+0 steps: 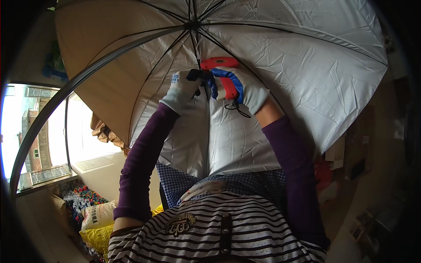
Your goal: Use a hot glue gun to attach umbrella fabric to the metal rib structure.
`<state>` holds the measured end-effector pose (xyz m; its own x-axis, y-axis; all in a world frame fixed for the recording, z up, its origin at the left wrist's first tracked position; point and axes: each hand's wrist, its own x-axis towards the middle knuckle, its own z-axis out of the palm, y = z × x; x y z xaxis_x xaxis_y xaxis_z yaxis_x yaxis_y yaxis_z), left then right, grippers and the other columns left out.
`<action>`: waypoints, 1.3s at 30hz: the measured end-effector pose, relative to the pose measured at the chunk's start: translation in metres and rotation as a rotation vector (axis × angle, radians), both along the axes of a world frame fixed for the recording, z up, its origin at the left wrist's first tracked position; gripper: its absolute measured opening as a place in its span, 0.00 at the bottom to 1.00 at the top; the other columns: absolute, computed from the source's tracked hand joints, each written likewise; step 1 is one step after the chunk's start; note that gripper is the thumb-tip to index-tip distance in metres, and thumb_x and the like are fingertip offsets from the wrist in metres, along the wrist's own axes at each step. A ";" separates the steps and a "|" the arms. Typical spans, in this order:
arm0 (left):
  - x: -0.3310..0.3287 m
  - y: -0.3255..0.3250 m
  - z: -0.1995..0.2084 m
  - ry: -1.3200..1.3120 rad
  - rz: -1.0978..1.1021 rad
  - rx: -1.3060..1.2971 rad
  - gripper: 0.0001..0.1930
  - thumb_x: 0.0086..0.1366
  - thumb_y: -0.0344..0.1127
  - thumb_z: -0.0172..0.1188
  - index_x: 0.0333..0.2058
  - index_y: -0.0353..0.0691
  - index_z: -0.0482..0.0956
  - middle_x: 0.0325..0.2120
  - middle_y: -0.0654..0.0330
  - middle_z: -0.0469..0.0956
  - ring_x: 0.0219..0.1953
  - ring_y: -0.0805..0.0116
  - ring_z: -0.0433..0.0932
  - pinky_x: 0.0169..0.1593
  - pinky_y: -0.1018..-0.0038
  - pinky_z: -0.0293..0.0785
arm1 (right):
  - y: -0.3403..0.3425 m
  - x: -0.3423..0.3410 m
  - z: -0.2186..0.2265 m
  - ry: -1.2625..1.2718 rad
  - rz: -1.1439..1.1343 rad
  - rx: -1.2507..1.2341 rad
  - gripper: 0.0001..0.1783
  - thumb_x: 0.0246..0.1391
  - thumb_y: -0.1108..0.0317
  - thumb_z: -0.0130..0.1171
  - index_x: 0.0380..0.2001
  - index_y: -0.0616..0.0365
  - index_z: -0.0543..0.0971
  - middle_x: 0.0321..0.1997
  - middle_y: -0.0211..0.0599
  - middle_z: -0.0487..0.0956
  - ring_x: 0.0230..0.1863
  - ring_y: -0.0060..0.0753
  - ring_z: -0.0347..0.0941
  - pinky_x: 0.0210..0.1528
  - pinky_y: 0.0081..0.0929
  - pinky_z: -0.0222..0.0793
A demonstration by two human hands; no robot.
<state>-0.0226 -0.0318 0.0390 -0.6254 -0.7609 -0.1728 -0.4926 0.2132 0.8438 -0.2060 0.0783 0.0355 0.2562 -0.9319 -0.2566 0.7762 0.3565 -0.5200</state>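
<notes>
Umbrella (298,87), one only, is seen spread open, its silver underside turned toward the wearer and its lower edge rested at a checked cloth (175,180) over the lap. Two gloved hands are raised to its middle, just below one black hub (193,25). One red tool (219,62) is gripped in the right hand (245,87), fingers wrapped around the handle; its head is laid roughly left to right, its handle pointed down toward the wearer, with one black cord (238,109) hung beneath. The left hand (180,90) is bent in close to a rib (208,136); whether anything is pinched there cannot be told. By one dark shaft (69,87), its long axis run from the hub to the lower left, the view of a bright window (81,131) is crossed. Several ribs are fanned from the hub, and part of one is covered by the hands. At lower left, one white sack (98,215) is set above yellow sacking (97,237), beside piled multicoloured items (83,196).
</notes>
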 end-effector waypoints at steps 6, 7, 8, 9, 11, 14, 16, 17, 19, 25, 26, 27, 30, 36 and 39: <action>-0.005 0.000 -0.015 -0.008 0.060 -0.083 0.09 0.61 0.28 0.56 0.39 0.37 0.82 0.22 0.63 0.80 0.17 0.77 0.76 0.17 0.80 0.67 | 0.000 -0.010 -0.021 0.054 0.024 -0.036 0.15 0.61 0.62 0.54 0.45 0.60 0.75 0.38 0.36 0.80 0.37 0.32 0.78 0.41 0.31 0.75; -0.003 0.001 -0.017 -0.005 0.060 -0.082 0.09 0.61 0.28 0.56 0.39 0.37 0.82 0.22 0.63 0.80 0.17 0.77 0.76 0.17 0.80 0.67 | 0.006 -0.010 -0.016 0.005 0.000 -0.051 0.15 0.61 0.62 0.53 0.45 0.60 0.75 0.39 0.36 0.80 0.37 0.33 0.78 0.41 0.33 0.76; -0.001 0.001 -0.018 -0.022 0.082 -0.138 0.10 0.60 0.28 0.56 0.39 0.37 0.82 0.22 0.63 0.80 0.17 0.77 0.76 0.18 0.79 0.68 | 0.011 -0.009 -0.013 -0.044 -0.024 -0.066 0.15 0.61 0.62 0.53 0.46 0.61 0.75 0.39 0.36 0.80 0.38 0.34 0.78 0.42 0.35 0.76; 0.000 0.001 -0.019 -0.038 0.103 -0.194 0.10 0.60 0.28 0.57 0.39 0.37 0.82 0.22 0.62 0.80 0.18 0.77 0.76 0.19 0.79 0.69 | 0.017 -0.005 -0.019 -0.039 -0.026 -0.064 0.15 0.61 0.62 0.53 0.46 0.61 0.75 0.39 0.36 0.80 0.38 0.34 0.78 0.42 0.35 0.76; -0.009 0.008 -0.016 -0.039 0.095 -0.245 0.10 0.60 0.29 0.57 0.39 0.37 0.82 0.22 0.62 0.81 0.18 0.76 0.77 0.20 0.78 0.71 | 0.037 0.000 -0.044 -0.209 -0.016 0.082 0.16 0.61 0.62 0.53 0.47 0.62 0.73 0.40 0.38 0.80 0.39 0.37 0.79 0.44 0.39 0.76; -0.001 0.012 -0.015 -0.056 0.201 -0.148 0.11 0.56 0.40 0.59 0.35 0.44 0.84 0.19 0.58 0.81 0.23 0.64 0.82 0.32 0.69 0.76 | 0.080 0.022 -0.041 -0.337 0.031 0.160 0.18 0.61 0.62 0.53 0.49 0.64 0.72 0.40 0.41 0.80 0.40 0.39 0.79 0.45 0.40 0.77; 0.005 0.024 -0.018 -0.095 0.185 -0.149 0.13 0.56 0.41 0.60 0.38 0.44 0.83 0.21 0.56 0.81 0.26 0.62 0.82 0.34 0.68 0.77 | 0.127 0.036 -0.020 -0.370 0.056 0.175 0.20 0.60 0.62 0.54 0.49 0.65 0.72 0.40 0.42 0.80 0.40 0.39 0.79 0.46 0.40 0.77; 0.008 0.031 -0.022 -0.145 0.172 -0.153 0.16 0.56 0.42 0.60 0.41 0.44 0.82 0.24 0.55 0.82 0.28 0.60 0.82 0.36 0.67 0.77 | 0.153 0.040 -0.003 -0.099 0.027 0.179 0.22 0.60 0.61 0.55 0.51 0.66 0.71 0.40 0.43 0.80 0.39 0.39 0.79 0.44 0.37 0.77; 0.012 0.047 -0.032 -0.194 0.139 -0.140 0.18 0.55 0.43 0.61 0.44 0.44 0.81 0.26 0.54 0.82 0.31 0.58 0.83 0.38 0.66 0.77 | 0.192 0.033 0.022 0.173 -0.018 0.201 0.23 0.59 0.61 0.55 0.52 0.67 0.70 0.39 0.45 0.79 0.39 0.40 0.79 0.43 0.35 0.77; 0.025 0.068 -0.078 -0.421 0.135 -0.644 0.34 0.52 0.52 0.64 0.50 0.32 0.69 0.42 0.43 0.78 0.45 0.48 0.78 0.48 0.61 0.73 | 0.326 -0.028 0.049 0.197 -0.459 -0.152 0.30 0.59 0.58 0.55 0.57 0.70 0.65 0.38 0.44 0.78 0.40 0.38 0.78 0.42 0.39 0.76; 0.021 0.071 -0.068 -0.474 0.113 -0.609 0.31 0.54 0.52 0.63 0.49 0.36 0.69 0.42 0.45 0.78 0.44 0.48 0.78 0.47 0.59 0.73 | 0.350 -0.044 0.044 0.232 -0.599 -0.123 0.29 0.60 0.58 0.54 0.57 0.69 0.66 0.39 0.43 0.78 0.41 0.38 0.78 0.43 0.40 0.76; 0.019 0.068 -0.071 -0.467 0.133 -0.627 0.27 0.55 0.51 0.62 0.48 0.40 0.71 0.41 0.46 0.79 0.43 0.47 0.78 0.46 0.58 0.73 | 0.375 -0.063 0.037 0.272 -0.730 -0.107 0.28 0.60 0.58 0.53 0.56 0.68 0.67 0.40 0.43 0.78 0.42 0.38 0.77 0.44 0.40 0.75; 0.009 0.073 -0.073 -0.433 0.098 -0.609 0.23 0.56 0.49 0.60 0.48 0.44 0.72 0.40 0.48 0.80 0.43 0.46 0.78 0.45 0.57 0.72 | 0.450 -0.101 -0.008 0.444 -1.115 0.216 0.26 0.60 0.57 0.54 0.53 0.67 0.70 0.42 0.40 0.79 0.42 0.36 0.77 0.45 0.35 0.75; 0.029 0.067 -0.077 -0.461 0.108 -0.655 0.23 0.56 0.46 0.60 0.48 0.43 0.72 0.42 0.48 0.80 0.45 0.47 0.78 0.48 0.59 0.72 | 0.505 -0.069 -0.124 0.956 -1.015 0.683 0.18 0.59 0.59 0.55 0.42 0.64 0.76 0.32 0.41 0.81 0.32 0.39 0.80 0.39 0.31 0.76; -0.030 0.094 -0.092 -0.384 -0.020 -0.617 0.22 0.56 0.45 0.60 0.48 0.43 0.72 0.43 0.49 0.79 0.45 0.48 0.78 0.48 0.59 0.71 | 0.601 -0.074 -0.250 1.330 -0.434 0.921 0.23 0.56 0.54 0.53 0.44 0.64 0.74 0.38 0.51 0.81 0.38 0.45 0.79 0.46 0.35 0.73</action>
<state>-0.0526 0.0622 -0.0530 -0.6217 -0.7798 0.0738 -0.7210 0.6065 0.3351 -0.2798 0.6797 -0.2142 -0.7929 -0.2960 -0.5326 0.1129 0.7876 -0.6058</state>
